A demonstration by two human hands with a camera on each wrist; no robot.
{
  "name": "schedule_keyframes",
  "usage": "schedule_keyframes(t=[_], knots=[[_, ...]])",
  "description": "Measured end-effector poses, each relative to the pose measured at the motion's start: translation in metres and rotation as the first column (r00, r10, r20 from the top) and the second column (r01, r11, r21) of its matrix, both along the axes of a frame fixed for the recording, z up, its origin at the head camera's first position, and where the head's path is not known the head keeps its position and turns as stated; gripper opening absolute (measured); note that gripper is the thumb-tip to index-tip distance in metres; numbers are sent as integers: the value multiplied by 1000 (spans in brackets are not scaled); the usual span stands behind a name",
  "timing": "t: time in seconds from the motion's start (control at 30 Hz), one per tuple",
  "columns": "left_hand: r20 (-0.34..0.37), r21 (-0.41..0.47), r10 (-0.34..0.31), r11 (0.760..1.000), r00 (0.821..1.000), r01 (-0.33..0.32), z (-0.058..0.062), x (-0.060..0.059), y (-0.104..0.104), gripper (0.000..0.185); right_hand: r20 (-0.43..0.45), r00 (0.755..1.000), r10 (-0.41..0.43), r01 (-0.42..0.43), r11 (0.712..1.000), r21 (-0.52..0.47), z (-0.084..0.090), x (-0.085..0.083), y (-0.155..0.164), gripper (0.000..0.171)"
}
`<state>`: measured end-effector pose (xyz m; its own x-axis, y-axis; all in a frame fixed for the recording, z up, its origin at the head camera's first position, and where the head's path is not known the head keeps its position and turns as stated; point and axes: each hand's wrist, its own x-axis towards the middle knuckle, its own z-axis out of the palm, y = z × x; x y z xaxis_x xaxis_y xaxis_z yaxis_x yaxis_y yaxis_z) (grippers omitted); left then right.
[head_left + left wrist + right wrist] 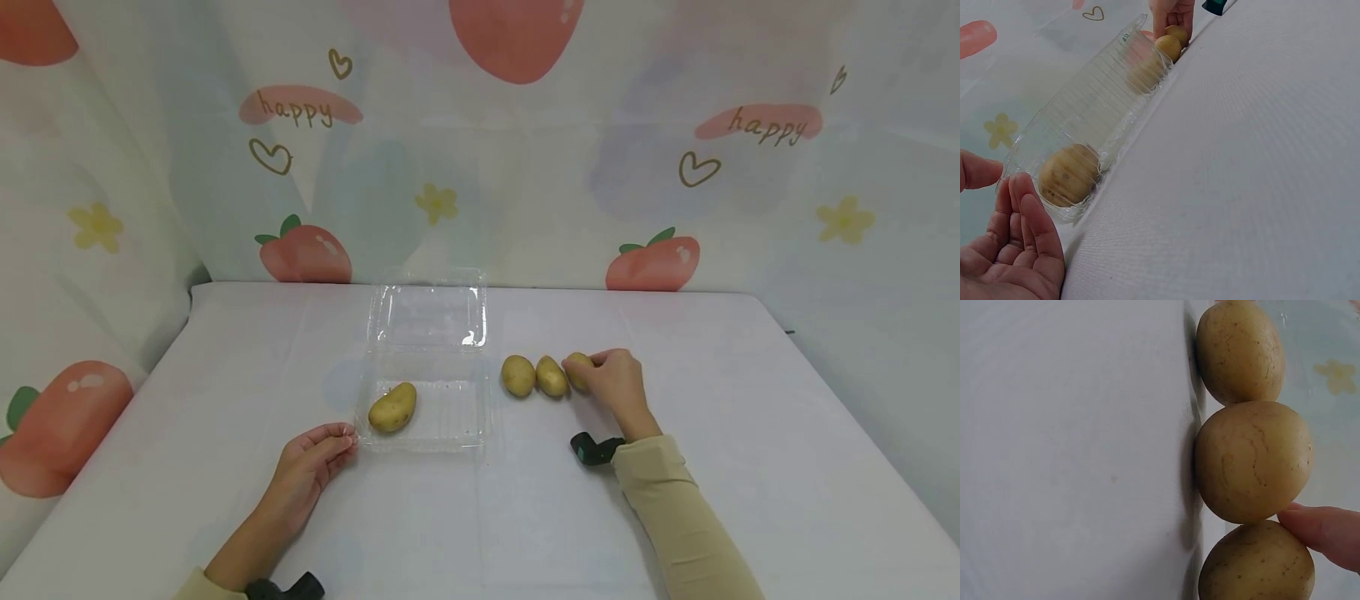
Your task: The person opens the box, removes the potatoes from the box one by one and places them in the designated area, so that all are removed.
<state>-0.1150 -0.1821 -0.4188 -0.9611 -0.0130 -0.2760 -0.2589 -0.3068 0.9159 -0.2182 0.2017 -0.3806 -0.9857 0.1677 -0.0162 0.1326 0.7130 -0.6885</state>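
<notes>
Your left hand (311,462) lies relaxed, fingertips touching the clear plastic clamshell tray (457,417) holding one yellow-brown potato (393,407). Further out, your right hand (617,385) pinches the nearest potato of three (576,368) on the white counter (750,433).

A staged tabletop booth: white-draped table (750,433) walled by strawberry-print cloth (525,167) (reads "happy")

Potato (1067,175) in clear tray (1094,112), perhaps ribbed
</notes>
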Motion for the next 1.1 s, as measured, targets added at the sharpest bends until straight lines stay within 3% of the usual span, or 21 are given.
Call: schedule_keyframes(t=[0.47,1.1], knots=[[15,-11,-2,1000,1000,2,1,0,0,12,20,1000,16,-16,1000,19,2,3,-3,54],[7,-2,-16,1000,1000,16,1,0,0,12,37,999,33,-34,999,25,5,5,-2,46]])
